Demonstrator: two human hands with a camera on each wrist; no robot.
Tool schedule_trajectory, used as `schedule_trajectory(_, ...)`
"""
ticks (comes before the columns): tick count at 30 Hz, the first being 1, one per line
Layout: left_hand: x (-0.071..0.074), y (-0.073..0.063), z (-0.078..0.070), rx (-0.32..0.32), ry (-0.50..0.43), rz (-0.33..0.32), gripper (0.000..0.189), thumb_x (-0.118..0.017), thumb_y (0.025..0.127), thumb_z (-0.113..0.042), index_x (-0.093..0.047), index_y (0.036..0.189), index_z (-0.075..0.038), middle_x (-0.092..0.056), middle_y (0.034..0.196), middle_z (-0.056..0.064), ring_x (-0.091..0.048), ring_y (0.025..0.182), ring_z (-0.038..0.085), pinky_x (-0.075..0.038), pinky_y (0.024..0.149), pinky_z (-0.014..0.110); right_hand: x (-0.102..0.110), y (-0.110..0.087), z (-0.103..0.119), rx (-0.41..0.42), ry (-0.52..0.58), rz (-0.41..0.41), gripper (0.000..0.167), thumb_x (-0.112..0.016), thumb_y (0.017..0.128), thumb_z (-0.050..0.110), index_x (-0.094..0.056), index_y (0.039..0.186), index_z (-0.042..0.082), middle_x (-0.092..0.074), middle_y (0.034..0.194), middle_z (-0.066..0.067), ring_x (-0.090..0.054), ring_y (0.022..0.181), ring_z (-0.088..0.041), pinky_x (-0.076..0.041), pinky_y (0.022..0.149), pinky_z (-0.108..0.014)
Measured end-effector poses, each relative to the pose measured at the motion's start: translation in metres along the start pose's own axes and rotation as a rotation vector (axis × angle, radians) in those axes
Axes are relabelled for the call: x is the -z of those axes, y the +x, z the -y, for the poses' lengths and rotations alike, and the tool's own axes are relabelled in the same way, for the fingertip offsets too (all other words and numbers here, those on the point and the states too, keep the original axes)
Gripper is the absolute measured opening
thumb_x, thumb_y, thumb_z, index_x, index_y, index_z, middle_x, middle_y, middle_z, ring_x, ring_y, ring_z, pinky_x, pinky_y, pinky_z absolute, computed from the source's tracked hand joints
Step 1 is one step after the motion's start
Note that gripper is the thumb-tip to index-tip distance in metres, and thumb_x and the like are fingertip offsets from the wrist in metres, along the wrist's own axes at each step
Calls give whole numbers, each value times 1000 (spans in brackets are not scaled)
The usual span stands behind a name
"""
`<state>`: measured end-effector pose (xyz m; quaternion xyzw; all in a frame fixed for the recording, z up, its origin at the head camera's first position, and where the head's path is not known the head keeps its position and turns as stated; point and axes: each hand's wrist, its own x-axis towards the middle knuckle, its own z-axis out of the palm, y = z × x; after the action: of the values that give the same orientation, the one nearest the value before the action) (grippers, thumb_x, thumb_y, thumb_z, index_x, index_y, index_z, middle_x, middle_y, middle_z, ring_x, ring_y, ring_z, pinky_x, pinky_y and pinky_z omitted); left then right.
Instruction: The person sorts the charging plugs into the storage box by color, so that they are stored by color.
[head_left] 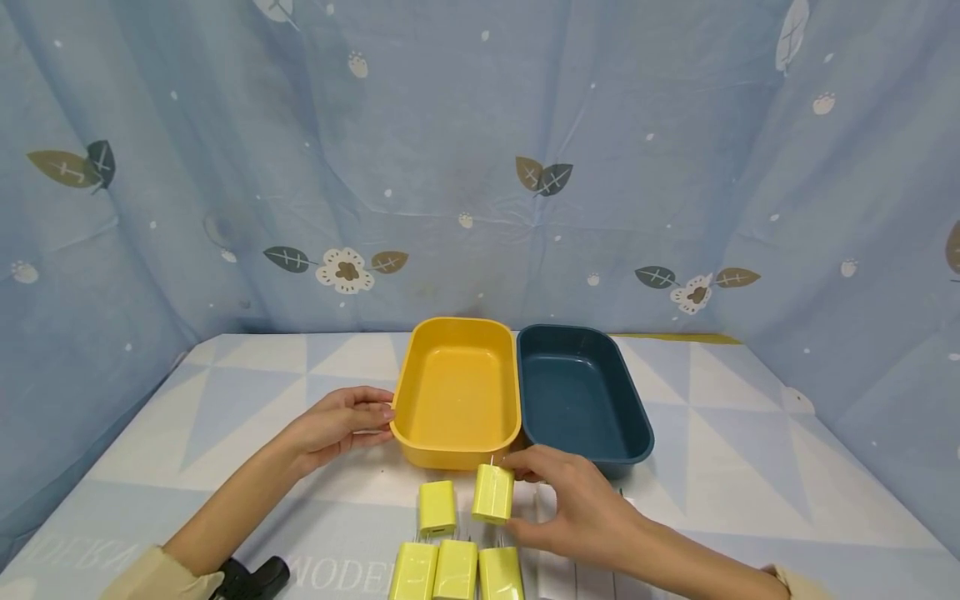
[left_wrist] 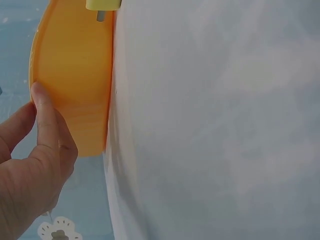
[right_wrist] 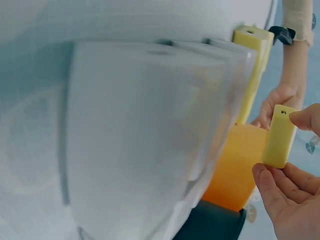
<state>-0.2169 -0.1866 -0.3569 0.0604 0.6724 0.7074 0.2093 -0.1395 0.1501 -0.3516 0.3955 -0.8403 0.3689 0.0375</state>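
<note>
My right hand [head_left: 581, 504] pinches a yellow charger plug [head_left: 492, 493] between thumb and fingers, in front of the yellow bin's near edge. Its prongs point up and away in the head view; the right wrist view shows a port on the end of the held charger plug [right_wrist: 280, 137]. My left hand [head_left: 341, 425] grips the left rim of the yellow bin [head_left: 457, 458], with thumb and finger at the rim in the left wrist view. Several more yellow charger plugs [head_left: 437, 507] lie on the table in front of the bin.
A dark blue bin [head_left: 637, 429] stands against the right side of the yellow one. White blocks [head_left: 555, 558], partly hidden by my right hand, sit right of the yellow chargers. A patterned blue curtain [head_left: 465, 125] hangs behind the table.
</note>
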Motion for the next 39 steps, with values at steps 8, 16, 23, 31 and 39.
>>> schedule_trajectory(8, 0, 0, 0, 5, 8, -9, 44, -61, 98, -5, -41, 132, 14, -61, 113, 16, -67, 97, 22, -56, 90, 36, 10, 9, 8, -55, -25, -25, 49, -82, 78, 12, -62, 122, 15, -61, 116, 14, -61, 98, -7, -57, 86, -32)
schedule_trajectory(16, 0, 2, 1, 1, 10, 2, 46, -61, 98, -5, -39, 134, 15, -59, 117, 19, -66, 100, 25, -56, 91, 36, 18, 27, 6, 3, -113, -91, 44, -80, 79, 15, -62, 120, 13, -61, 110, 12, -57, 91, -5, -56, 79, -26)
schedule_trajectory(23, 0, 1, 1, -2, 16, -2, 43, -60, 98, -4, -41, 132, 14, -61, 112, 15, -66, 97, 22, -56, 90, 36, 23, 48, 2, 6, -124, -73, 46, -81, 80, 16, -63, 121, 9, -64, 116, 4, -63, 99, -13, -57, 86, -34)
schedule_trajectory(31, -1, 0, 0, -12, 20, 4, 42, -59, 98, -4, -40, 131, 15, -60, 111, 15, -66, 96, 22, -56, 90, 37, 17, 72, -5, -81, -96, -21, 46, -79, 81, 16, -63, 123, 5, -66, 118, -3, -64, 105, -24, -56, 91, -42)
schedule_trajectory(39, 1, -1, 1, -24, 8, 17, 42, -59, 98, -3, -40, 131, 16, -61, 108, 14, -66, 96, 22, -56, 91, 37, 5, 89, -14, -128, -75, 43, 46, -78, 83, 18, -63, 125, 4, -66, 119, -5, -63, 108, -26, -54, 94, -40)
